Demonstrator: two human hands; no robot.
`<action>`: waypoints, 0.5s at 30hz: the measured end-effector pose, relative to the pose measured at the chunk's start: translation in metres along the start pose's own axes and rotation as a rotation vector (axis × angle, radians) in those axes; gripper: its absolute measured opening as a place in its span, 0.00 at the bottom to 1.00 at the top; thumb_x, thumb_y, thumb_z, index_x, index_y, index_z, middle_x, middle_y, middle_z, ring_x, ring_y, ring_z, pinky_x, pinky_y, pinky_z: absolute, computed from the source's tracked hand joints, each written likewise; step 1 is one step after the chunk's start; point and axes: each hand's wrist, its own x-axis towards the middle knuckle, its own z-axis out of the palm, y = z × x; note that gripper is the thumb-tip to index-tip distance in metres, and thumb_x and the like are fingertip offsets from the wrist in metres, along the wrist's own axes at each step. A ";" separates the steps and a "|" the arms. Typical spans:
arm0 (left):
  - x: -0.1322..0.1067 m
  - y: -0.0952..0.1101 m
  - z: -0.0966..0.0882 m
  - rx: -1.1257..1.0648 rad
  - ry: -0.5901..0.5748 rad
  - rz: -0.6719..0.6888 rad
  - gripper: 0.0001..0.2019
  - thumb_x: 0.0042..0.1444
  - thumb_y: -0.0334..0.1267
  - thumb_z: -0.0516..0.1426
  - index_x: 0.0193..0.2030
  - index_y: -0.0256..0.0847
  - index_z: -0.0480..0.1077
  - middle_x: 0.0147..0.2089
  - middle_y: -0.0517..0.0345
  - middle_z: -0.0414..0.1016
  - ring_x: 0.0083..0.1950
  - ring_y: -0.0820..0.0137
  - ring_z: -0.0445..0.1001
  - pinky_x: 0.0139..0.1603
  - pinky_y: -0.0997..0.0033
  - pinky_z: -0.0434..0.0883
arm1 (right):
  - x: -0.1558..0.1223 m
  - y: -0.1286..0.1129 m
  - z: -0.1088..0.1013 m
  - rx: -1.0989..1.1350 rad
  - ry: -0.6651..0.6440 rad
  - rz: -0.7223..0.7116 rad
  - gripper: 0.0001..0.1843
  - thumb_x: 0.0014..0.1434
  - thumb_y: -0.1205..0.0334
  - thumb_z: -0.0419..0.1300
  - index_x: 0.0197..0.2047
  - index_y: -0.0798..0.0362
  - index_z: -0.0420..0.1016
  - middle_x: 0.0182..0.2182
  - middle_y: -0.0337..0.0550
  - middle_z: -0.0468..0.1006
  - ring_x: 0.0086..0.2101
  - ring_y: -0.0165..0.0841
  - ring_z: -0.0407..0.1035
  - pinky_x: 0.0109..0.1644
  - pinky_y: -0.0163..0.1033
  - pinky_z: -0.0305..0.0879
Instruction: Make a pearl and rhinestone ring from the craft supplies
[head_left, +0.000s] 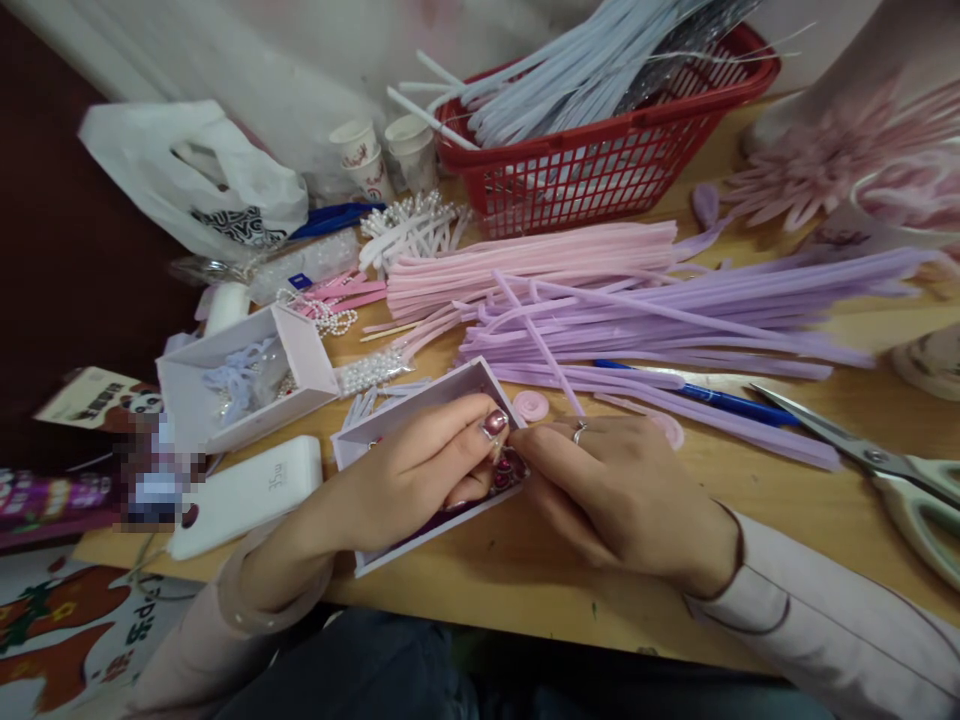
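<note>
My left hand (431,455) reaches over a small white box (420,400), its thumb and fingers pinched together near the box's right end. Dark red gem-like beads (510,470) show in that corner, just under my fingertips. My right hand (615,485), with a ring on one finger, is closed at the same end of the box, its fingertips meeting those of the left. Whatever either hand pinches is hidden by the fingers. A coiled pink strip (531,405) lies behind the box, close to my right hand.
Purple fuzzy stems (675,310) and pink ones (532,265) lie behind my hands. Scissors (877,460) and a blue pen (735,403) are at right. A red basket (570,165) stands at the back. Left are another white box (247,430) and a power bank (251,495).
</note>
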 end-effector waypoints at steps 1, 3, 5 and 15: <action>0.000 0.000 0.000 0.006 -0.002 0.003 0.17 0.70 0.47 0.44 0.33 0.41 0.59 0.24 0.69 0.58 0.23 0.81 0.55 0.22 0.81 0.56 | 0.000 0.000 0.000 0.002 0.001 -0.003 0.13 0.63 0.69 0.46 0.31 0.54 0.68 0.19 0.37 0.69 0.20 0.29 0.59 0.25 0.37 0.47; 0.000 0.000 0.000 0.038 0.005 0.015 0.17 0.70 0.47 0.44 0.33 0.41 0.59 0.24 0.70 0.58 0.23 0.81 0.55 0.23 0.81 0.56 | -0.001 0.000 -0.001 0.001 0.004 -0.010 0.13 0.63 0.69 0.46 0.31 0.54 0.69 0.19 0.37 0.69 0.20 0.29 0.59 0.24 0.37 0.48; 0.001 0.000 0.001 0.070 0.016 0.029 0.16 0.70 0.47 0.45 0.33 0.41 0.59 0.24 0.70 0.58 0.24 0.81 0.56 0.24 0.81 0.58 | -0.001 0.000 -0.001 -0.010 -0.003 -0.004 0.13 0.63 0.69 0.46 0.32 0.55 0.70 0.20 0.38 0.70 0.21 0.30 0.59 0.25 0.37 0.49; 0.000 -0.002 0.004 -0.054 0.011 0.083 0.14 0.69 0.48 0.47 0.36 0.42 0.61 0.26 0.70 0.56 0.24 0.80 0.54 0.23 0.79 0.54 | 0.002 -0.002 -0.001 0.002 0.033 0.020 0.11 0.63 0.64 0.46 0.32 0.54 0.66 0.18 0.37 0.68 0.18 0.30 0.59 0.23 0.37 0.50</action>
